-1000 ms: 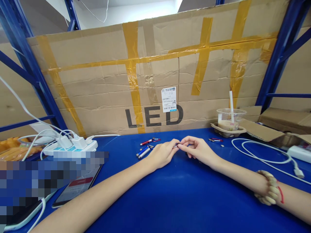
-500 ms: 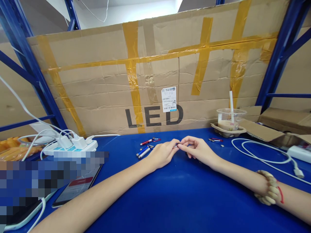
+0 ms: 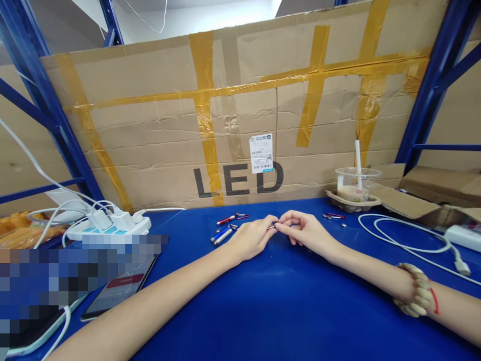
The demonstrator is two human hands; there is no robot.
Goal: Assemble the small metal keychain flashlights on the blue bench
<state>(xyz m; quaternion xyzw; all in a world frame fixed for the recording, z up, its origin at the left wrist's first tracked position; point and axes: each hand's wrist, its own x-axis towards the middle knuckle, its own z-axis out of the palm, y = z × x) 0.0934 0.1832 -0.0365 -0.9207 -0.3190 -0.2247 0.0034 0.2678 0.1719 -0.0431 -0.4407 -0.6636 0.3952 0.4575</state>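
Over the blue tabletop (image 3: 270,301), the fingertips of my left hand (image 3: 250,238) and my right hand (image 3: 308,232) meet. Between them is a small thin piece (image 3: 273,225), silvery with a dark end, mostly hidden by fingers. My left hand pinches its silvery part, and my right thumb and forefinger close on the dark end. Left of my left hand lie a red metal tube (image 3: 225,220), a blue tube (image 3: 219,233) and a silver tube (image 3: 223,236), with tiny metal parts near them. Beyond my right hand are small red and silver pieces (image 3: 334,217).
A lidded drink cup (image 3: 353,188) with a straw sits in a cardboard holder at the back right. A white cable (image 3: 406,248) coils on the right. At left are a power strip (image 3: 108,231) and a phone (image 3: 122,291). A cardboard sheet (image 3: 165,150) stands behind.
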